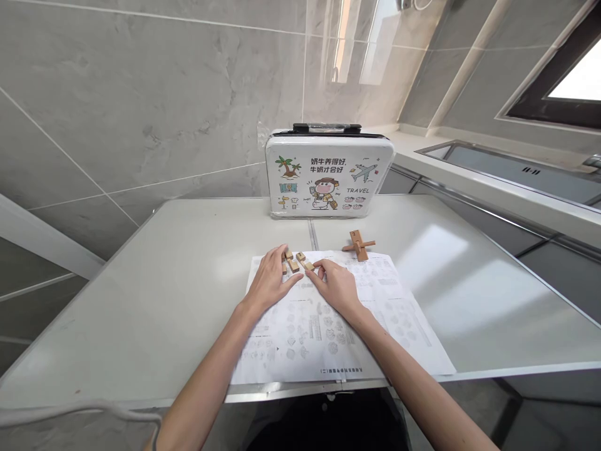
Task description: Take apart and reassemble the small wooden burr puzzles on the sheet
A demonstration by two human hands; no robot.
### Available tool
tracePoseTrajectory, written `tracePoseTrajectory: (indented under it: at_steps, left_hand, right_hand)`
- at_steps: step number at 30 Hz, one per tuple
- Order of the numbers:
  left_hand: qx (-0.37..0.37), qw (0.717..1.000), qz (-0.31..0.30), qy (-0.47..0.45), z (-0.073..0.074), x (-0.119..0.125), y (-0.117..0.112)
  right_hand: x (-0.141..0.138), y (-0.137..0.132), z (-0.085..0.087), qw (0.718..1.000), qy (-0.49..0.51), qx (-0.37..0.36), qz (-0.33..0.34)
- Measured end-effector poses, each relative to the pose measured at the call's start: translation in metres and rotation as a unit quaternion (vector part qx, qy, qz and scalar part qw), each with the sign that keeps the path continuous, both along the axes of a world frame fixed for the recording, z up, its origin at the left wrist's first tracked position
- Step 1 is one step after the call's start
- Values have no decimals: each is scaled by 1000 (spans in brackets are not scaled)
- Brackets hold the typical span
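Small wooden puzzle pieces [293, 265] lie in a group at the top of a printed paper sheet [300, 351]. My left hand [271, 279] rests along their left side, thumb stretched out and apart from the fingers, which partly cover a piece. At the group's right, my right hand [337, 287] has thumb and index finger closed on a light wooden block [308, 266]. Another small block [300, 256] lies just behind it, with a dark mark on top. Farther right stands a brown cross-shaped wooden assembly [358, 245], marked with a number and touched by neither hand.
A white cartoon-printed case [328, 178] with a black handle stands upright at the back of the white folding table [154, 300], near the tiled wall. To the right is a counter with a sink [516, 169]. A grey cable [84, 407] hangs at the lower left.
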State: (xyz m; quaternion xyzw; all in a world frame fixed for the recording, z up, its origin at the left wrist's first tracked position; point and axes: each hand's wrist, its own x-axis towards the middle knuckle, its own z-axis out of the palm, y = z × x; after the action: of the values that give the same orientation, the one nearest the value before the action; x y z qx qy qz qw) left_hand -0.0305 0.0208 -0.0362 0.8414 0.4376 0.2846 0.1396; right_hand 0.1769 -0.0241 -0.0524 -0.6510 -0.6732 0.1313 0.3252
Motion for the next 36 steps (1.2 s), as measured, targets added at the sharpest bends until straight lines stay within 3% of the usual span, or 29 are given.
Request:
tracePoseTrajectory:
  at_steps: [8,16,29,36]
  left_hand:
    - [7,999,-50,16,4,3,-3]
    - [11,997,-52,63,5,4,-3]
    - [26,996,70,50,-11,-14,14]
    - [19,997,62,32,-12,-33,25]
  right_hand:
    - [-1,0,0,999,-31,16,37]
    - [-1,-2,1,995,-69,12,64]
    - [0,-2,2,997,-24,16,72]
    - [1,-2,4,997,-16,12,72]
